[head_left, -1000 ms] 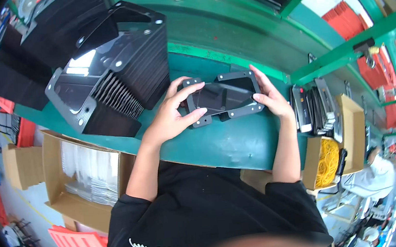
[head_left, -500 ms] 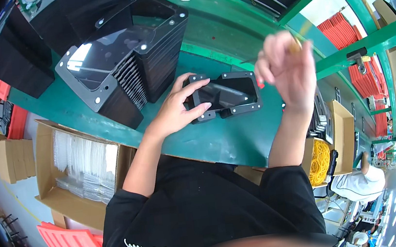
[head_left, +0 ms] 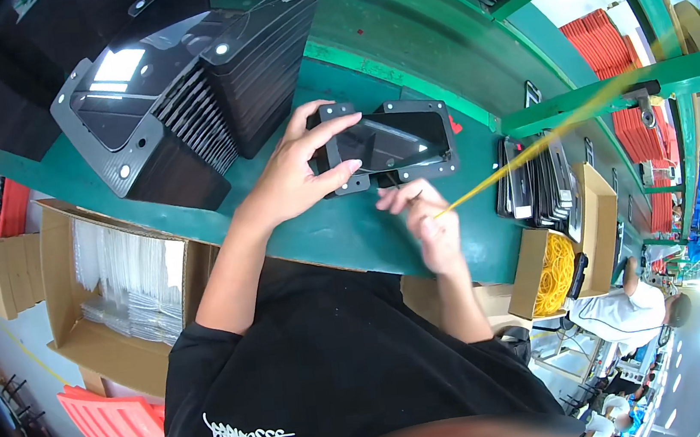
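Note:
My left hand [head_left: 300,159] grips the left end of a black frame with a dark glossy panel [head_left: 406,139], thumb and fingers spread over its top. The frame lies on the green bench [head_left: 318,244] and has light round spots at its corners. My right hand [head_left: 428,225], blurred, is closed at the near edge of the frame. A yellow cord [head_left: 524,157] runs taut from it toward the upper right. A thin dark piece shows by its fingertips, too small to name.
Tall stacks of similar black frames [head_left: 256,74] stand at the left back. Cartons hold pale sleeves [head_left: 128,278] at left and a yellow coil [head_left: 553,275] at right. Dark flat devices [head_left: 536,184] stand near the right carton. A green rail [head_left: 595,100] crosses the right; a person in white sits beyond.
My right hand has come down and left from above the bench's right side to the frame's near edge, drawing the yellow cord along. My left hand keeps its grip; the whole view has shifted somewhat.

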Available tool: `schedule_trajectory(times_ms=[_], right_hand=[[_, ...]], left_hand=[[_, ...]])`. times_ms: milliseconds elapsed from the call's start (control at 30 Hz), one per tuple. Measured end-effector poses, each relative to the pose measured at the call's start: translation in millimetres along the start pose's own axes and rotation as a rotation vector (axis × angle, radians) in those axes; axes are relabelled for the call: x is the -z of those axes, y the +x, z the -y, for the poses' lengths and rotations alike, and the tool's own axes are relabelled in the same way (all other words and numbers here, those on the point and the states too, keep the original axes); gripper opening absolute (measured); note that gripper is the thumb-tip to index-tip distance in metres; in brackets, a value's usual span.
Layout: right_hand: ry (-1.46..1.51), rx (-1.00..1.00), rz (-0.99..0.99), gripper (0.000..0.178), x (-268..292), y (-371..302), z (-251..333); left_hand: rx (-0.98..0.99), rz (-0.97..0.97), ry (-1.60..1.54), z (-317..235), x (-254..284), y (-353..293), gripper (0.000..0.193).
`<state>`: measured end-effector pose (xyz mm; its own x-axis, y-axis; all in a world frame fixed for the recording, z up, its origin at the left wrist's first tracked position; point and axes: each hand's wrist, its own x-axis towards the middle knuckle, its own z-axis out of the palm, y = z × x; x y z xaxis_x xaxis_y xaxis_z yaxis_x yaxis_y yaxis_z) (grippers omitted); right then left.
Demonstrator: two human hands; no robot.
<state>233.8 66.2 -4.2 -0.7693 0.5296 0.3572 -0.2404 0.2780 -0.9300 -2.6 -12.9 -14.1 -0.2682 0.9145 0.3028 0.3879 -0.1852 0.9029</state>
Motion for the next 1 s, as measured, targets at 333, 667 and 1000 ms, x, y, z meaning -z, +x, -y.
schedule_trajectory(times_ms=[333,667,1000], right_hand=[[-0.27,-0.074,0.123,0.035,-24.3,9.3,-5.4],[0.223,-0.225,-0.107,0.052,-23.2,38.2,15.1],[0.215,-0.123,0.114,0.061,9.2,68.9,51.5]], left_hand=[[-0.172,0.09,0.049,-5.6,11.1,1.8,0.075],[-0.122,0.036,0.278,-12.1,13.1,5.1,0.083],[-0.144,-0.132,0.225,-33.7,10.3,20.5,0.072]])
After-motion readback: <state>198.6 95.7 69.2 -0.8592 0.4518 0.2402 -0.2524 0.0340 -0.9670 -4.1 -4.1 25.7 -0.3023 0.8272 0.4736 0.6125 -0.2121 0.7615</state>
